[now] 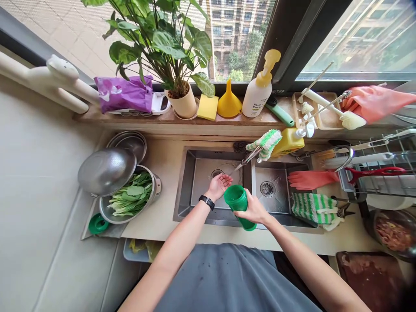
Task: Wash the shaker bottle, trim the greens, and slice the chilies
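My right hand (254, 210) is wrapped round a green plastic cup (238, 204) and holds it tilted over the front of the steel double sink (185, 186). My left hand (218, 185), with a black watch on the wrist, is open, palm up, in the left basin beneath the spout of the tap (248, 158). The cup's mouth points toward my left hand.
At left, a steel pot of leafy greens (130, 199) sits beside a steel bowl (107, 170), with a green lid (97, 224) nearby. The sill holds a potted plant (180, 93), sponge, yellow funnel (229, 104) and soap bottle (259, 91). Pink gloves, a striped cloth (312, 208) and a dish rack (380, 169) lie at right.
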Available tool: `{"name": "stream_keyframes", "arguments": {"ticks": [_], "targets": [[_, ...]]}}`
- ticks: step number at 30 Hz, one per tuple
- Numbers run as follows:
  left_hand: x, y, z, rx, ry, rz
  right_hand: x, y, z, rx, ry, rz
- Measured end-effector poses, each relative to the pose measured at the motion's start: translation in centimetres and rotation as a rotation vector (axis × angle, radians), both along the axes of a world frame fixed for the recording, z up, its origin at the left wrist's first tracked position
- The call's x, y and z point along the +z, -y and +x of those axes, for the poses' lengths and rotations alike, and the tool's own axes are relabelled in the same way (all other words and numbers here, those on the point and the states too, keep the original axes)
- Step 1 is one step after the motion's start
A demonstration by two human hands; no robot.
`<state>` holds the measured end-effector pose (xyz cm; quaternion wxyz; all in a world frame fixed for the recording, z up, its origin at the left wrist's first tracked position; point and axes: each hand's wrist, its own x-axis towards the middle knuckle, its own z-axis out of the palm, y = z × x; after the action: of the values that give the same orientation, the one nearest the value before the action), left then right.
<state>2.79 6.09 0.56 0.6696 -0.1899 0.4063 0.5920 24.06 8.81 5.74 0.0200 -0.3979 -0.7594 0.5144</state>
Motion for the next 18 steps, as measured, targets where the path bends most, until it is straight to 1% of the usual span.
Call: {"name": "stream_keyframes", "arguments": {"ticks": [4, 8, 14, 18], "targets": [[-1.7, -0.6, 0.9, -0.013, 0.069, -0.07, 0.2, 0.1, -0.1, 0.043, 0.125, -0.036], [-2.8, -0.9, 1.6, -0.044, 0.067, -0.103, 0.5, 0.2, -0.3, 0.073, 0.201, -0.05], [-3.9, -0.8, 2.0, -0.077, 0.044, -0.119, 0.5, -0.2, -0.5, 0.051, 0.225, -0.112], [-4.4, -1.0, 2.0, -0.137, 0.047, -0.108, 0.4, -0.7, -0.5, 0.047, 0.203, -0.2]]}}
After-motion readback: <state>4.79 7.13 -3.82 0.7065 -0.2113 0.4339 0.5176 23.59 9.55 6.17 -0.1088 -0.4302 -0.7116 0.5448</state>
